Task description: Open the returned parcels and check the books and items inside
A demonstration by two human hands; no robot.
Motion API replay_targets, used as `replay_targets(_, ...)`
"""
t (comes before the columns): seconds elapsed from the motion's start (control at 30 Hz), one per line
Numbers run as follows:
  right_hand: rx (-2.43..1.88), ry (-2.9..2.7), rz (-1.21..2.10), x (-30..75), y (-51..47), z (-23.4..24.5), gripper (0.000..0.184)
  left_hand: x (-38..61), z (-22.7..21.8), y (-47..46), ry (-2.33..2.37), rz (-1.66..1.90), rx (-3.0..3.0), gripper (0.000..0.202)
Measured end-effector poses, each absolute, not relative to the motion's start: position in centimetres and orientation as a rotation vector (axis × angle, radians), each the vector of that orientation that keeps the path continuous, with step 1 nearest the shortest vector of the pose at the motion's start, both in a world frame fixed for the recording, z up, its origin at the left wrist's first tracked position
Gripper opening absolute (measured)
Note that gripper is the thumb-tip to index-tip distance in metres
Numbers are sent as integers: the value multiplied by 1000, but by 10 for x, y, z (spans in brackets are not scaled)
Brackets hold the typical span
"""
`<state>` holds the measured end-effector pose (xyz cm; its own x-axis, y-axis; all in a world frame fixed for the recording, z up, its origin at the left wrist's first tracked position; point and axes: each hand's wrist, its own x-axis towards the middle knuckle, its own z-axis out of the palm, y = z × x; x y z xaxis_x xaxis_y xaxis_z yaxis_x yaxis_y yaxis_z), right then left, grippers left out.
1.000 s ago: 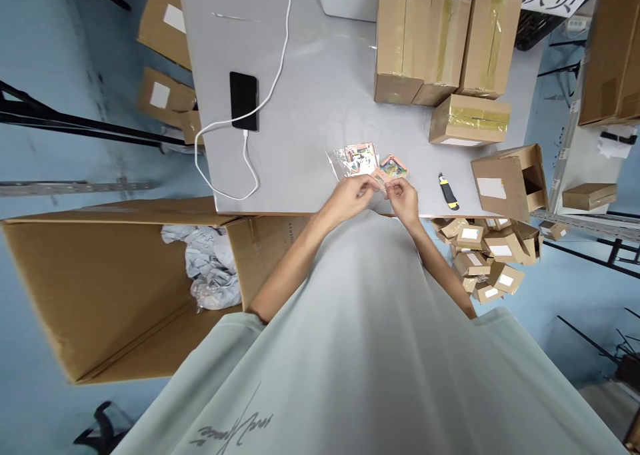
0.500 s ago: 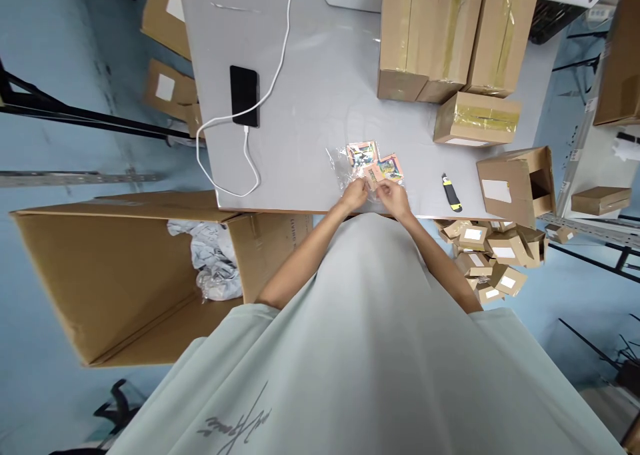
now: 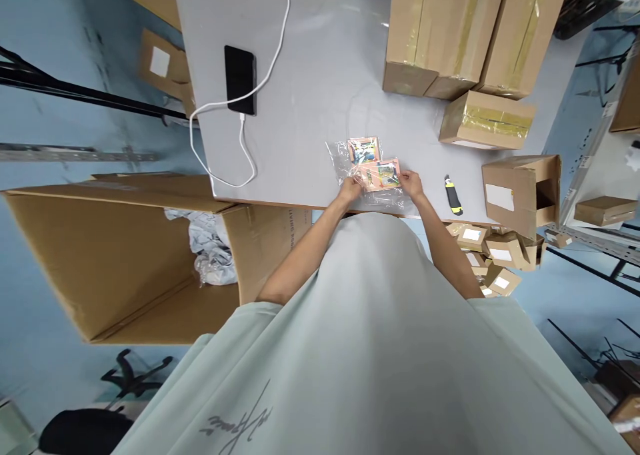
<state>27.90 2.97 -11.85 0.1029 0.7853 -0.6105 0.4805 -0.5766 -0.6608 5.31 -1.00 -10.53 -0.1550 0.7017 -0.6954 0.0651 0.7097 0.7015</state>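
Observation:
Near the table's front edge, my left hand (image 3: 351,189) is closed at the left end of a pink printed card packet (image 3: 379,175). The fingers of my right hand (image 3: 411,183) pinch its right end, so it lies stretched between both hands. A second pink printed packet (image 3: 364,150) with a colourful picture lies just behind, partly overlapped. Clear plastic wrap (image 3: 340,162) spreads around both on the left and along the front. What the packets contain cannot be made out.
A black and yellow utility knife (image 3: 453,196) lies to the right, beside an open small carton (image 3: 515,195). Taped cardboard boxes (image 3: 450,35) stand at the back right. A phone (image 3: 241,80) with a white cable lies left. A big open carton (image 3: 125,268) stands below the table's left front.
My right hand has moved right, away from my left hand, to the packet's right end. The front packet now shows more of its face. The camera view has shifted slightly.

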Motion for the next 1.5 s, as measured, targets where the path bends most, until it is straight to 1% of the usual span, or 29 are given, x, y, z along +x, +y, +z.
replay_targets(0.07, -2014, -1237, 1480, 283, 23, -113, 21, 49, -102, -12, 1648, 628, 604, 18)
replay_targets(0.17, -1896, -1191, 1469, 291, 15, -102, 27, 41, -92, -15, 1629, 659, 581, 15)
replay_targets(0.2, -1863, -1178, 1458, 293, 12, -97, 30, 37, -87, -16, 1614, 694, 564, 19)
replay_targets(0.3, -1806, -1171, 1419, 296, 6, -81, 41, 29, -68, -18, 1561, 818, 531, 45)
replay_targets(0.33, -1796, -1177, 1404, 297, 4, -75, 44, 26, -62, -18, 1549, 844, 539, 51)
replay_targets(0.57, -1687, -1302, 1219, 289, -7, -24, 56, 16, -20, -13, 1438, 811, 641, 61)
replay_targets(0.63, -1693, -1256, 1164, 288, -10, -14, 58, 11, -10, -12, 1409, 797, 643, 59)
replay_targets(0.73, -1756, -1124, 1058, 296, -13, -6, 58, -2, 2, -12, 1378, 806, 653, 48)
replay_targets(0.83, -1845, -1016, 962, 312, -17, -5, 53, -16, 9, -12, 1424, 830, 727, 40)
replay_targets(1.07, -2031, -914, 777, 320, -35, -15, 43, -21, 16, -13, 1397, 871, 973, 30)
replay_targets(1.17, -2131, -628, 626, 331, -44, -18, 34, -34, 15, -11, 1452, 937, 1057, 25)
replay_targets(1.23, -2177, -401, 480, 351, -54, -16, 27, -56, 13, -7, 1560, 1007, 1067, 24)
replay_targets(1.3, -2191, -270, 402, 373, -69, -10, 23, -85, 8, -1, 1653, 1050, 1064, 24)
replay_targets(1.4, -2148, -281, 453, 394, -92, -1, 22, -123, -2, 12, 1688, 991, 1101, 23)
replay_targets(1.5, -2095, -365, 482, 388, -104, 1, 26, -143, -13, 31, 1661, 821, 1233, 25)
